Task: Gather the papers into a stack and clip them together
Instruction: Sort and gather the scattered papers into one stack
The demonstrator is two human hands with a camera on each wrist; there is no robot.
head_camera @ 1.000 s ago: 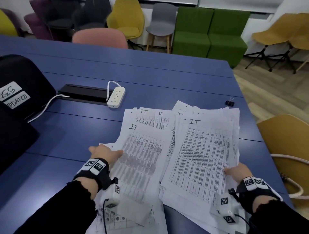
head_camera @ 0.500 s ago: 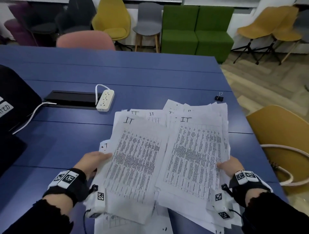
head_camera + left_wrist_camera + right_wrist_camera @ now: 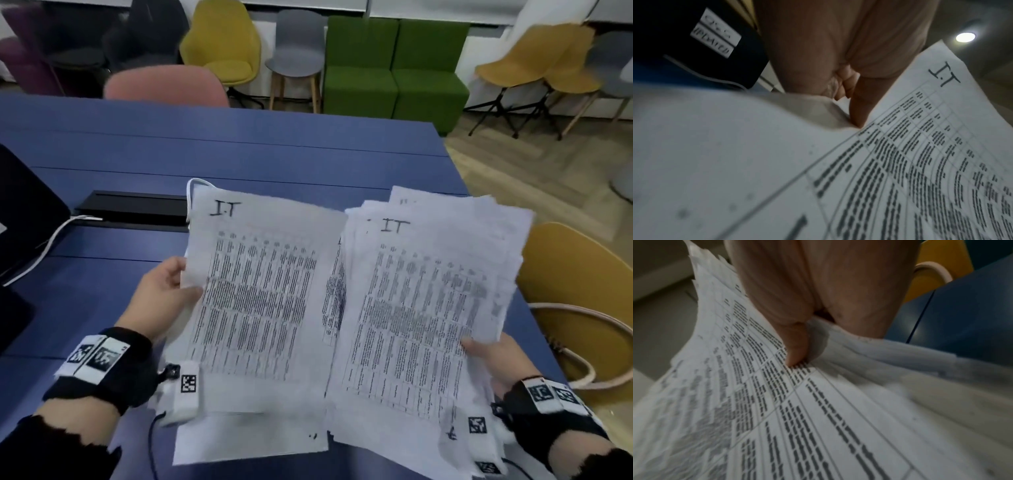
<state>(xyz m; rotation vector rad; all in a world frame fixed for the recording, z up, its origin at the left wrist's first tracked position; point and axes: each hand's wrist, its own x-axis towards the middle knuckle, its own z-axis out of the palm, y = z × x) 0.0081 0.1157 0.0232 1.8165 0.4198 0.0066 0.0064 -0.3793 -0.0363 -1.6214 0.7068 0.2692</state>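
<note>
left hand [image 3: 164,294] pinching the 9 o'clock edge of the papers [image 3: 260,301] | right hand [image 3: 493,356] gripping the 3 o'clock bundle | guessing they're lifted to square up

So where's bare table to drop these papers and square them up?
Bare blue table lies beyond the black cable tray, and left of the left hand. Near edge is crowded: both paper bundles, right hand.
</note>
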